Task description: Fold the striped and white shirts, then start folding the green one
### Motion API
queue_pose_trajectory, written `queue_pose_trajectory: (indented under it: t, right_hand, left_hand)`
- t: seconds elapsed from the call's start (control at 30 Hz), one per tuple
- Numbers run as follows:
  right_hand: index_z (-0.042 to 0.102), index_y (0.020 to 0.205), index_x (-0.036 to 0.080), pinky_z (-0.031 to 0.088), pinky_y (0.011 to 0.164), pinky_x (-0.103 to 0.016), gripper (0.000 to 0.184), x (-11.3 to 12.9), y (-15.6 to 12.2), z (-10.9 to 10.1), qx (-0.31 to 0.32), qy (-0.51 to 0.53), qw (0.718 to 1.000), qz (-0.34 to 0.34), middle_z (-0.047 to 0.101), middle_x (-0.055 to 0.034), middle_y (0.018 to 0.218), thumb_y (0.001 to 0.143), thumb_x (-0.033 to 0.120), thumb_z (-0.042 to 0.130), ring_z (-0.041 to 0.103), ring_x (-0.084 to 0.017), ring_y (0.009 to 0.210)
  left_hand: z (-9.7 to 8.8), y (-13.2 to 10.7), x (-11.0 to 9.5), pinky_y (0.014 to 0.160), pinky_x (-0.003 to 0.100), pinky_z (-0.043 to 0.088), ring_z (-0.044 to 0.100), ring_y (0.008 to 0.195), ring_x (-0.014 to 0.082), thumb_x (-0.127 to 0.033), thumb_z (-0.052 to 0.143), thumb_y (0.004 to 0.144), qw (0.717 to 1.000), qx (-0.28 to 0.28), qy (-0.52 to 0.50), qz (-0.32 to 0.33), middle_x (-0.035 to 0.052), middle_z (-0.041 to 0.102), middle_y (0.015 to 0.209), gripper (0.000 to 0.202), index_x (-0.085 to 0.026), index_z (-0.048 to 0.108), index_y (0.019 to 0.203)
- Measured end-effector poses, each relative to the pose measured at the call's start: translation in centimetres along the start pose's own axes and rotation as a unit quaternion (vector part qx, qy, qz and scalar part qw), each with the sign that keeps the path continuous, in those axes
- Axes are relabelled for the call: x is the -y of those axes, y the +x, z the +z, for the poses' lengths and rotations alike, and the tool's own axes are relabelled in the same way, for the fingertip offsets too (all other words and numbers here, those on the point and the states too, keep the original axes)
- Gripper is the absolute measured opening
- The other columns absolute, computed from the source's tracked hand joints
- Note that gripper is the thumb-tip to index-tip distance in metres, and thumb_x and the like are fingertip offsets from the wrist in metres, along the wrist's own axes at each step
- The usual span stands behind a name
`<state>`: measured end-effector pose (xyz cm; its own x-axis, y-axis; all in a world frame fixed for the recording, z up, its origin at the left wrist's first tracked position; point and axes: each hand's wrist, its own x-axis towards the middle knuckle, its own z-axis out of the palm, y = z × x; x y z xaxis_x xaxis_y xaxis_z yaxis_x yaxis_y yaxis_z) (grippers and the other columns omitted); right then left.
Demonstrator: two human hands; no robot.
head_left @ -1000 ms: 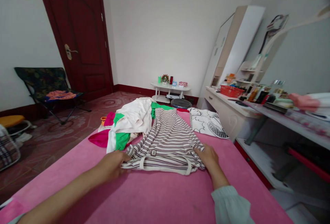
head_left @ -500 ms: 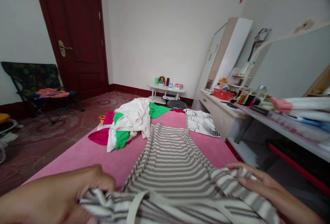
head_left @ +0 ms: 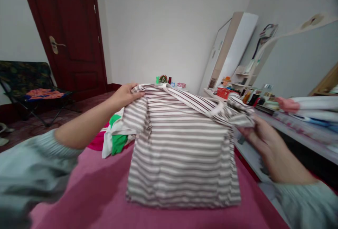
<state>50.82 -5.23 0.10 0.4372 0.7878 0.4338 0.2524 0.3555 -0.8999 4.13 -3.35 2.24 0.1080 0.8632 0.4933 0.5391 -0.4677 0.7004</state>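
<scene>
A grey-and-white striped shirt [head_left: 185, 151] hangs stretched between my hands above the pink bed cover [head_left: 105, 190], its hem low near the cover. My left hand [head_left: 129, 96] is closed on the shirt's left shoulder. On the other side, my right hand [head_left: 260, 135] grips the bunched right shoulder or sleeve. The neckline, with its pale trim, sags between the two hands. Behind the shirt on the left, a pile of white, green and magenta clothes [head_left: 118, 134] is partly covered from view.
A dressing table [head_left: 208, 93] with bottles and a red basket [head_left: 224, 92] runs along the right, beside a shelf with folded cloths [head_left: 317, 106]. On the left stand a folding chair [head_left: 23, 70] and a dark red door [head_left: 76, 35]. A low white table at the back is mostly hidden.
Both hands have risen and moved forward, lifting the shirt's shoulder end off the bed. The shirt, earlier lying lengthwise, now hangs upright and blocks the white-patterned cloth behind it.
</scene>
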Motion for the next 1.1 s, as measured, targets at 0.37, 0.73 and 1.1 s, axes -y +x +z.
queue_pose_trajectory:
  t: [0.37, 0.73, 1.1]
  right_hand:
    - [0.065, 0.109, 0.017, 0.034, 0.109, -0.048, 0.051, -17.0, -14.6, -5.4, 0.163, -0.282, 0.945, -0.004, 0.06, -0.0147, 0.124, 0.075, 0.054, 0.057, 0.052, -0.029, 0.121]
    - [0.067, 0.082, 0.021, 0.042, 0.101, -0.043, 0.028, -14.4, -15.7, -5.4, 0.242, -0.321, 0.915, -0.027, 0.062, -0.0117, 0.121, 0.076, 0.047, 0.058, 0.056, -0.029, 0.114]
    - [0.056, 0.083, 0.024, 0.04, 0.059, -0.028, 0.021, -8.3, -19.8, -1.2, 0.247, -0.501, 0.823, -0.101, 0.064, -0.0033, 0.082, 0.077, 0.044, 0.059, 0.061, -0.022, 0.074]
  left_hand:
    - [10.5, -14.5, 5.7, 0.086, 0.039, 0.044, 0.057, 0.101, 0.0268, -0.053, 0.054, 0.085, 0.972, 0.113, 0.204, -0.008, 0.0106, 0.06, 0.11, 0.046, -0.018, 0.054, 0.114]
    - [11.1, -18.5, 6.2, 0.06, 0.024, 0.039, 0.054, 0.066, 0.0152, -0.044, 0.06, 0.08, 0.968, 0.209, 0.032, -0.132, 0.001, 0.06, 0.073, 0.028, -0.017, 0.058, 0.073]
    - [12.1, -17.8, 5.5, 0.063, 0.024, 0.044, 0.055, 0.068, 0.0137, -0.046, 0.058, 0.086, 0.975, 0.134, -0.141, -0.111, -0.0003, 0.058, 0.075, 0.03, -0.018, 0.05, 0.082]
